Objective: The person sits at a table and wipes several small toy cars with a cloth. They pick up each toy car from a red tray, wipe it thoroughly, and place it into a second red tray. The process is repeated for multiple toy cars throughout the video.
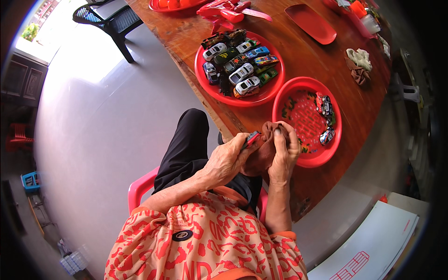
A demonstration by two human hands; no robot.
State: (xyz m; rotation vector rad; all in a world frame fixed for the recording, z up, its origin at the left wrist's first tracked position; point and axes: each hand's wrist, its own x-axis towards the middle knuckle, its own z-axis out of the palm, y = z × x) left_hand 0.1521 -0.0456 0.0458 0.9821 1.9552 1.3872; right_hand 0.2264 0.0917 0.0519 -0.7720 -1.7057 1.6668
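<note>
My left hand (224, 159) grips a small toy car (251, 140), of which a red and dark part shows past the fingers. In my right hand (285, 150) is a bunched brown cloth (259, 159), its thumb pressed on the folds and its lower part hanging between the hands. Both hands are over my lap by the table edge. Just beyond the right hand stands a red basin (276, 108) with a printed floor. Several toy cars (324, 105) lie along its right side. A second red basin (206, 94) is filled with toy cars (241, 73) in rows.
On the wooden table (353, 115) are a red oblong tray (310, 24), a pink toy plane (227, 14), crumpled cloths (358, 63) and a red plate (178, 7) of orange items. A black chair (119, 26) stands left of the table. Beneath me is a pink chair (140, 189).
</note>
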